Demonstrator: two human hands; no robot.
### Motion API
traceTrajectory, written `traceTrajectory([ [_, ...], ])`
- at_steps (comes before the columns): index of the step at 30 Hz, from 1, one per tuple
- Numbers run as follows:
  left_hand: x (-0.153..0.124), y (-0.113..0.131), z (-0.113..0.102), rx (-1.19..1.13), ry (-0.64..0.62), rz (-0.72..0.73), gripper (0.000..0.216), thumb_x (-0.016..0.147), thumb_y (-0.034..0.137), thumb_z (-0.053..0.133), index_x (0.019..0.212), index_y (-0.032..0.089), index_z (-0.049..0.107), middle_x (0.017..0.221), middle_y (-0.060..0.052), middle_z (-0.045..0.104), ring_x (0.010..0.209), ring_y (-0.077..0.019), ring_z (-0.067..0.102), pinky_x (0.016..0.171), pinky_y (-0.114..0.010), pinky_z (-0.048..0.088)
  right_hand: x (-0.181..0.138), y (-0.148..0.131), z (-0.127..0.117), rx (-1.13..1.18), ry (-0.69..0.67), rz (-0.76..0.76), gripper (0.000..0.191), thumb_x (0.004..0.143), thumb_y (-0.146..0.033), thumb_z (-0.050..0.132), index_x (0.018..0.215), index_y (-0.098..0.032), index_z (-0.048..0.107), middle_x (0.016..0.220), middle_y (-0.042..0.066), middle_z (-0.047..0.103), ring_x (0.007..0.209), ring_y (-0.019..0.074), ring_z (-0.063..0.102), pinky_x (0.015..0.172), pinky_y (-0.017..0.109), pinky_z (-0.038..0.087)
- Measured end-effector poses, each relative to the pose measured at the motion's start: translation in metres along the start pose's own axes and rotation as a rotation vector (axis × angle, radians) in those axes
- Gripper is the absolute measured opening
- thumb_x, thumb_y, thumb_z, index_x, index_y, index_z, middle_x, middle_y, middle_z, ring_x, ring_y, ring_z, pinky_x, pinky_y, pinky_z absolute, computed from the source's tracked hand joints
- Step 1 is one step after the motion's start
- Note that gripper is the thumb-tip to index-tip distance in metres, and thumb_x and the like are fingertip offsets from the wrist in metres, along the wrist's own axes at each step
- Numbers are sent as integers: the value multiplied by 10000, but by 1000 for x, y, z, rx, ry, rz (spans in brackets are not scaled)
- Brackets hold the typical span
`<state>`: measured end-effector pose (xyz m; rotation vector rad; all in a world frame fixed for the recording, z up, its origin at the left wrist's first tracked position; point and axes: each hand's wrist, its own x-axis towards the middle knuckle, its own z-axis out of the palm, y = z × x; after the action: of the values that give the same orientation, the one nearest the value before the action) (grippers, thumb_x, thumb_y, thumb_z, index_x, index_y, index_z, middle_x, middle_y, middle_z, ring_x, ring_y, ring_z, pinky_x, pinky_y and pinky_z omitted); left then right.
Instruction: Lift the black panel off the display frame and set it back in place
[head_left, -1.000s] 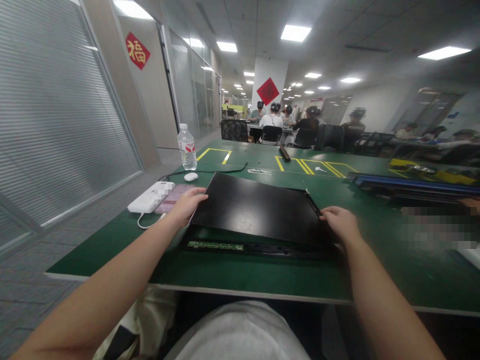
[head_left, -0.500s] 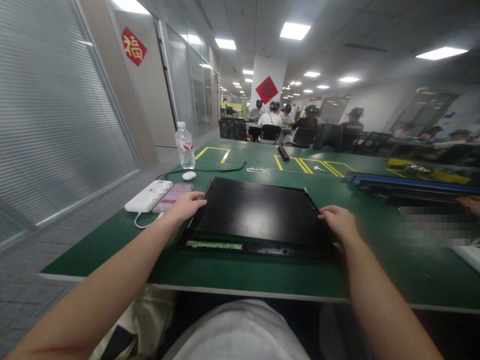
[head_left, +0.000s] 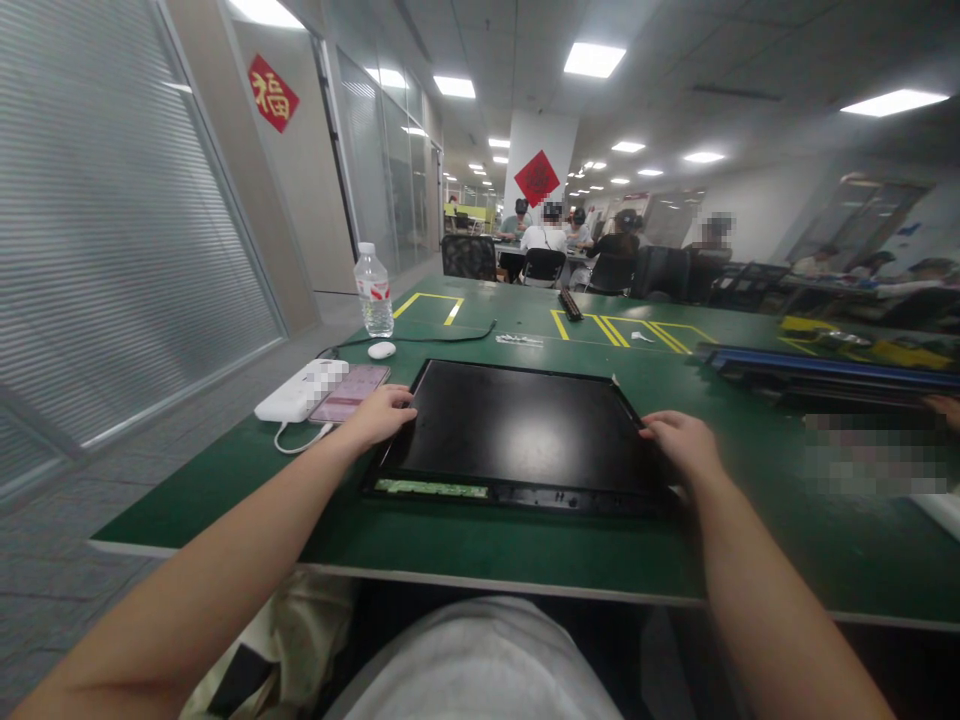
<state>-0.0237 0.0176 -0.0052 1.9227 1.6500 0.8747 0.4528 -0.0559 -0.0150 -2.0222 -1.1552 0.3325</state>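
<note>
A black LCD screen panel (head_left: 517, 425) lies face up in a dark frame on the green table (head_left: 450, 545), just in front of me. Along the frame's near side shows a green circuit board strip (head_left: 431, 489), beside a bare black part of the frame (head_left: 559, 497). My left hand (head_left: 384, 412) holds the panel's left edge, fingertips at the rim. At the opposite edge my right hand (head_left: 679, 440) has its thumb and fingers closed on the right side. Whether the fingers grip the panel alone or the frame too, I cannot tell.
Left of the panel are a white power bank (head_left: 300, 390), a phone (head_left: 350, 392), a white oval object (head_left: 382, 350) and a water bottle (head_left: 373, 290). Long dark bars (head_left: 825, 370) lie at right, near another person's hand (head_left: 941, 408). People sit at tables behind.
The panel has settled lower into the frame, and more of the frame's rim and near strip shows. Both hands have stayed at its sides. The view has shifted slightly.
</note>
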Motion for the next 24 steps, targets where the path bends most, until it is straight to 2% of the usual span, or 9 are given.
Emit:
traceTrajectory([
  [4, 0, -1, 0, 55, -13, 16, 193, 645, 278, 669, 778, 203, 787, 1235, -97, 703, 1099, -323, 646, 1017, -383, 467, 2, 3, 1, 37, -14, 27, 301, 644, -288, 590, 872, -218, 774, 759, 54, 758, 786, 245, 669, 673, 322, 467],
  [11, -1, 0, -1, 72, -29, 14, 147, 644, 275, 668, 719, 196, 767, 1265, -108, 681, 1068, -326, 664, 1016, -389, 471, 2, 3, 1, 80, -31, 84, 336, 640, -290, 572, 901, -219, 772, 833, 56, 772, 736, 232, 656, 644, 323, 462],
  [18, -4, 7, -4, 94, -75, 45, 98, 655, 255, 636, 582, 217, 690, 1049, -73, 735, 1019, -316, 672, 939, -358, 504, 2, 4, 1, 128, -39, 93, 352, 602, -281, 582, 891, -212, 772, 835, 70, 774, 681, 223, 639, 571, 305, 436],
  [24, -3, 4, -4, 120, -69, 50, 100, 663, 268, 637, 646, 203, 711, 1247, -112, 681, 1131, -320, 633, 1036, -390, 444, 2, 6, 3, 171, -28, 74, 347, 593, -308, 589, 865, -190, 770, 803, 95, 770, 632, 216, 624, 524, 293, 411],
])
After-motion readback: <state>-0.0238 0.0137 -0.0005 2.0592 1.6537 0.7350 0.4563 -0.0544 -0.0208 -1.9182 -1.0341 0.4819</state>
